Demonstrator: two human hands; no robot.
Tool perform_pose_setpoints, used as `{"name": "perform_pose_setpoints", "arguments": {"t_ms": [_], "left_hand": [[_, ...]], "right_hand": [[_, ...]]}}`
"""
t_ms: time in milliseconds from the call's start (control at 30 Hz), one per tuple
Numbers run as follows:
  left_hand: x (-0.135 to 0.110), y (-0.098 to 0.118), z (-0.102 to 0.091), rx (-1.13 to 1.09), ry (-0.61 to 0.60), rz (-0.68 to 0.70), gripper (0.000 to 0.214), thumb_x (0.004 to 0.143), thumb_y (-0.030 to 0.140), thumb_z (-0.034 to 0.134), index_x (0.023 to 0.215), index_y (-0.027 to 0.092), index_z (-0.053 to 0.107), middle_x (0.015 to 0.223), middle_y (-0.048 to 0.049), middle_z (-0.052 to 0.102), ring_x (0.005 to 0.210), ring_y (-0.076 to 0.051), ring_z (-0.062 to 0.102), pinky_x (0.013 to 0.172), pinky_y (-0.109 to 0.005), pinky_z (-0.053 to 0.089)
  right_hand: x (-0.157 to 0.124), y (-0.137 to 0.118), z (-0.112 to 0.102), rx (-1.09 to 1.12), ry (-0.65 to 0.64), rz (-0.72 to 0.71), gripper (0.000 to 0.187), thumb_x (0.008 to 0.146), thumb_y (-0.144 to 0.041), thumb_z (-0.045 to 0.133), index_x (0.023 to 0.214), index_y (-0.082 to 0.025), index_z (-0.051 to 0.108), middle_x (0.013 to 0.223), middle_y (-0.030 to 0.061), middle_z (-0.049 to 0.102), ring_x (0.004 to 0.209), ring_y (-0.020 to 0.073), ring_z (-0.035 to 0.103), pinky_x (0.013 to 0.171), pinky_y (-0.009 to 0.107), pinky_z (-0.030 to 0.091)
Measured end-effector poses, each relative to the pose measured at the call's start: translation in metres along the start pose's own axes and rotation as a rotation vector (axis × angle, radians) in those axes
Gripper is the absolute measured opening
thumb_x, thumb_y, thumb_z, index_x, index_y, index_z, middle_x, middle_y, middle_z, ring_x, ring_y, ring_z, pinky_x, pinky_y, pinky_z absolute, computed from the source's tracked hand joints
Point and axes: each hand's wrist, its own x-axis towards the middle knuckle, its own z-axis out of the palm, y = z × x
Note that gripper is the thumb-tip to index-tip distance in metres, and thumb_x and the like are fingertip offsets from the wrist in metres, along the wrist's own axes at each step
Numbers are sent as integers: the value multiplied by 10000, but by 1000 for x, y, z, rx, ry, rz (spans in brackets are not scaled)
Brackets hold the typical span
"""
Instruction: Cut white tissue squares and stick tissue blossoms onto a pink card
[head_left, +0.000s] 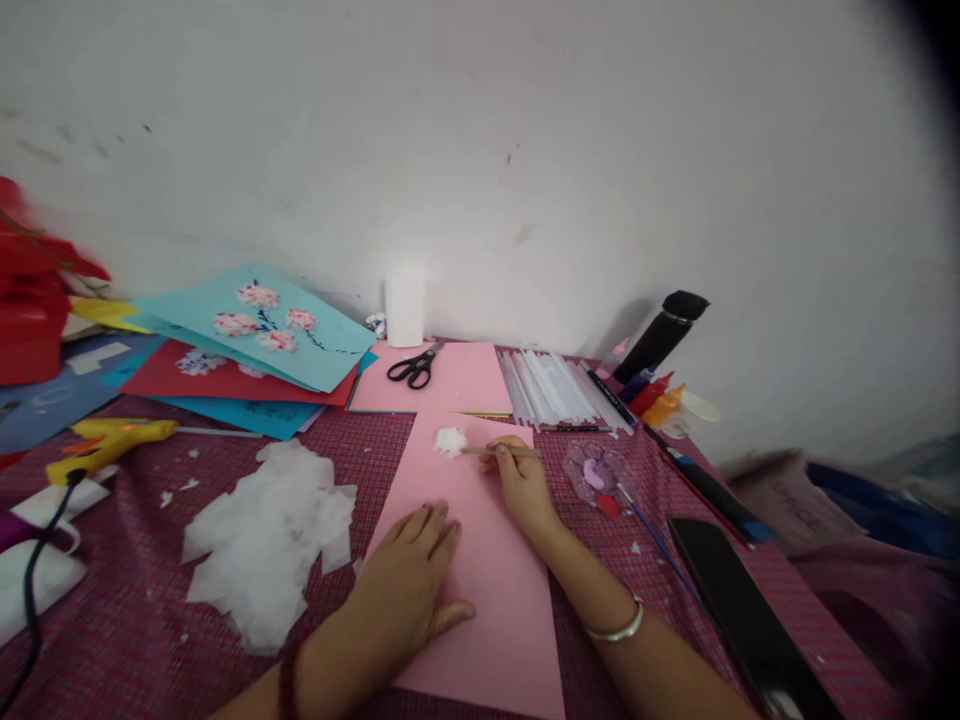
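Observation:
A long sheet of pink paper [487,600] lies on the checked cloth in front of me. My left hand [416,570] rests flat on its left side, fingers stretched out. Between the fingertips of my right hand [521,485] is a thin brown stick [525,453], closed in a pinch. The stick's left end touches or nearly touches a small white tuft [450,441] near the sheet's far end. To the left of my left hand lies a heap of thin white tissue pieces [274,540]. A flower-shaped paint palette [595,470] with lilac and red paint sits right of my right hand.
Black scissors [415,368] lie on stacked pink paper. Painted flower cards [255,325] and a yellow glue gun [112,445] are at left. Glue sticks [551,390], paint bottles [664,402], a blue paintbrush [664,550] and a black phone-like slab [739,615] are at right. A wall stands behind.

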Motion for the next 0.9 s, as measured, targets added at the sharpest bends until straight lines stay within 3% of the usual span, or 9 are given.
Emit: {"name": "perform_pose_setpoints", "arguments": {"t_ms": [233, 433, 533, 800, 900], "left_hand": [[0, -2, 2, -5, -3, -4, 704, 743, 531, 607, 1315, 139, 486, 1410, -170, 414, 1286, -327, 398, 1042, -451, 361], [0, 0, 3, 0, 4, -20, 643, 764, 484, 606, 1299, 144, 498, 1399, -166, 436, 1283, -318, 402, 1036, -452, 362], [-2, 0, 4, -41, 48, -30, 622, 784, 507, 575, 1291, 155, 496, 1391, -155, 450, 1284, -306, 397, 1043, -445, 348], [-5, 2, 0, -78, 105, -1, 682, 800, 606, 478, 1288, 131, 450, 1377, -166, 434, 1276, -297, 373, 1057, -420, 299], [-5, 5, -10, -94, 84, 11, 659, 780, 606, 513, 1229, 124, 490, 1246, -143, 531, 1169, -284, 458, 993, -400, 364]], "right_hand": [[0, 6, -1, 33, -8, 26, 194, 872, -328, 456, 839, -183, 581, 736, 21, 635, 564, 147, 625, 570, 280, 503], [4, 6, -4, 303, 173, 212, 161, 793, -345, 533, 773, -189, 570, 621, -2, 641, 516, 144, 610, 523, 266, 497], [3, 1, -5, 392, 201, 251, 177, 749, -367, 578, 750, -190, 573, 581, -3, 639, 477, 140, 588, 501, 268, 489], [2, 7, -7, 215, 14, 175, 174, 785, -353, 594, 785, -180, 611, 657, 24, 661, 572, 158, 615, 589, 292, 501], [2, 9, -8, 149, -15, 156, 180, 795, -358, 585, 795, -180, 613, 674, 31, 659, 593, 166, 616, 611, 302, 501]]}}
